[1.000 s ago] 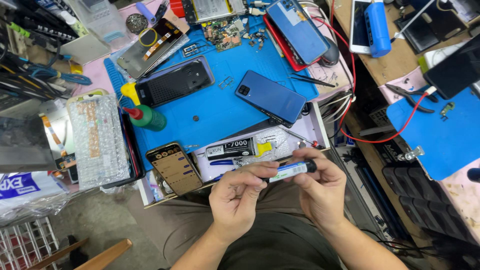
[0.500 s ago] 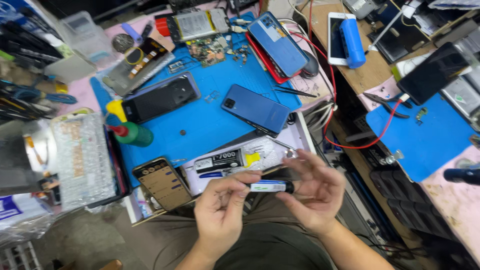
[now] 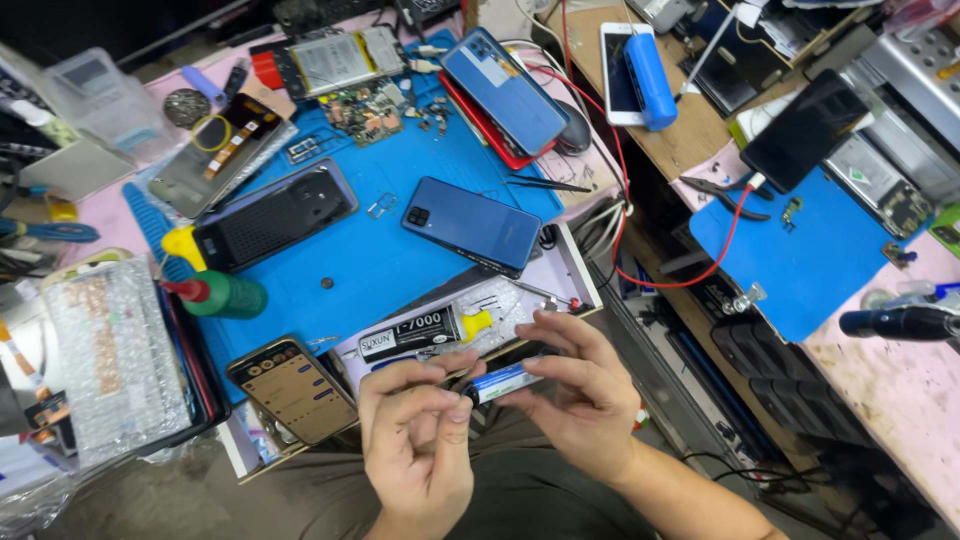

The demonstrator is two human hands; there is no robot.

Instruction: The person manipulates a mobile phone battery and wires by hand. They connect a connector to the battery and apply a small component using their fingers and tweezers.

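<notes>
Left hand [image 3: 418, 440] and right hand [image 3: 580, 395] both pinch a small blue-and-white tube [image 3: 503, 381] between them — fingertips closed on its ends, held over the person's lap just below the tabletop [image 3: 400, 260] edge. Right behind it lies a black glue tube [image 3: 420, 333], with a blue phone [image 3: 472, 224] further up the blue mat.

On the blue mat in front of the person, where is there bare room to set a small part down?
The widest bare patch of the blue mat lies between the black phone, the blue phone and the green bottle. The mat's far end is crowded with a circuit board and loose parts. Both hands hold a small tube.
</notes>
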